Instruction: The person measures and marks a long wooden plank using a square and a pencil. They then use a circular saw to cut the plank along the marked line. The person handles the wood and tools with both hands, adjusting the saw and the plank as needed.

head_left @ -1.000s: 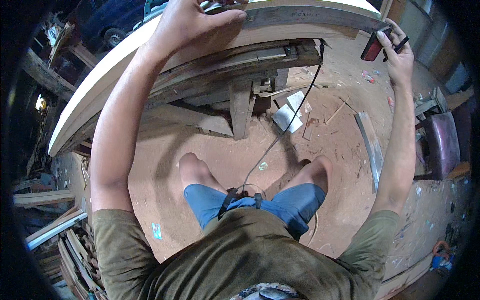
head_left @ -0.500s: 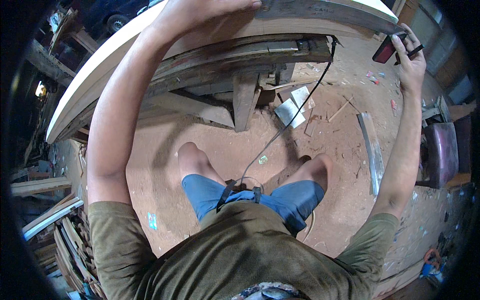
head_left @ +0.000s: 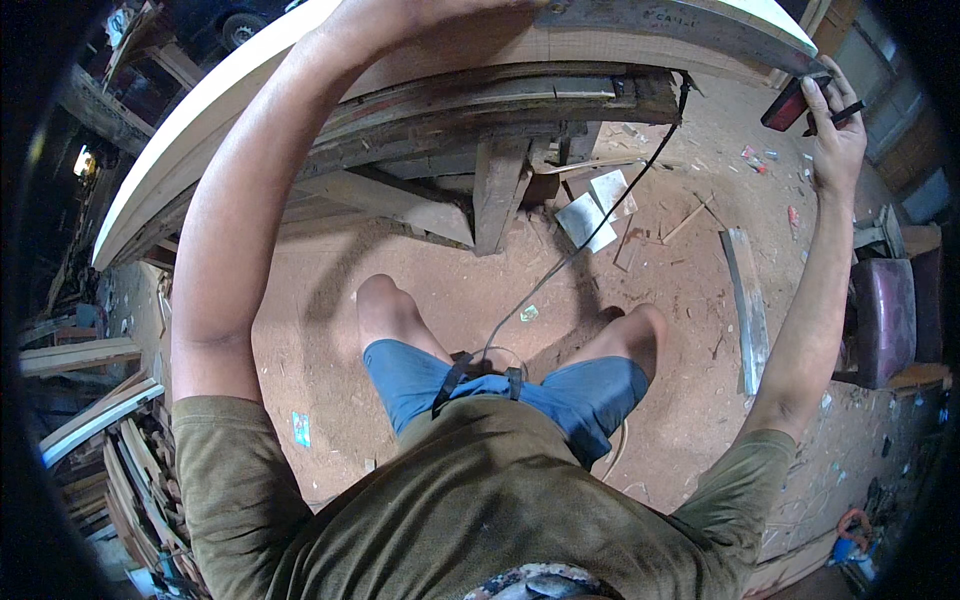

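Metal blade (head_left: pixel 700 32) is positioned left of right hand (head_left: pixel 838 122), by which red block (head_left: pixel 785 107) is grasped; grip of left hand (head_left: pixel 440 16) cannot be determined.

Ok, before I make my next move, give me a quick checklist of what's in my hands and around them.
1. Right hand holding the red block: ok, pinched by thumb and fingers.
2. Left hand grip: cannot tell, fingers run past the picture's top edge.
3. Metal strip along the board: ok, it follows the near side.
4. Strip fully flush: cannot tell from this angle.
5. Black cord clear of both hands: ok.
6. Floor free of litter: not ok, papers lie there.
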Available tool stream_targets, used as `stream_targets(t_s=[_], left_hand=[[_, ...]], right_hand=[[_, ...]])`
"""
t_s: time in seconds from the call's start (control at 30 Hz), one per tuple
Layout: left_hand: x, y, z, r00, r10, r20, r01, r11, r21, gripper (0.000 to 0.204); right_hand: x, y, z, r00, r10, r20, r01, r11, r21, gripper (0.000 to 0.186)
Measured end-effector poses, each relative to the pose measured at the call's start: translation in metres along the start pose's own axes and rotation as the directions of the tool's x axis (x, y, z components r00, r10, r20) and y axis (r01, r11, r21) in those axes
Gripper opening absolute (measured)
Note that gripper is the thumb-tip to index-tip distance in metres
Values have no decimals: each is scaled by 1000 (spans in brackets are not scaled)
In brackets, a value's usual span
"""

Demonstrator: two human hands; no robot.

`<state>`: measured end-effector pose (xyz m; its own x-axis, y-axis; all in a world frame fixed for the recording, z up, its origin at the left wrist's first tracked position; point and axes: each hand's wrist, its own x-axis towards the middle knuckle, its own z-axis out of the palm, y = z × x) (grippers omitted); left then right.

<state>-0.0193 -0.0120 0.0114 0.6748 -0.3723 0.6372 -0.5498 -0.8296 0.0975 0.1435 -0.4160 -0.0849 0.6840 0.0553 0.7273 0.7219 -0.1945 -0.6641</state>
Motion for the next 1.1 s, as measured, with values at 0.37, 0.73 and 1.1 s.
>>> stream_targets(t_s=[0.37,0.73,1.1], left_hand=[[1,0,0,1000,5,10,-5,999,-43,25],[-18,21,12,953,116,-280,-115,993,19,16],[-159,141,162,724,-142,675,680,309,-665,58]], right_hand=[[0,-1,-1,1000,7,-1,-7,1000,6,50],[-67,-28,-50,954,223,202,-225,974,-13,38],[-202,-121,91,763,483,430,-566,821,83,20]])
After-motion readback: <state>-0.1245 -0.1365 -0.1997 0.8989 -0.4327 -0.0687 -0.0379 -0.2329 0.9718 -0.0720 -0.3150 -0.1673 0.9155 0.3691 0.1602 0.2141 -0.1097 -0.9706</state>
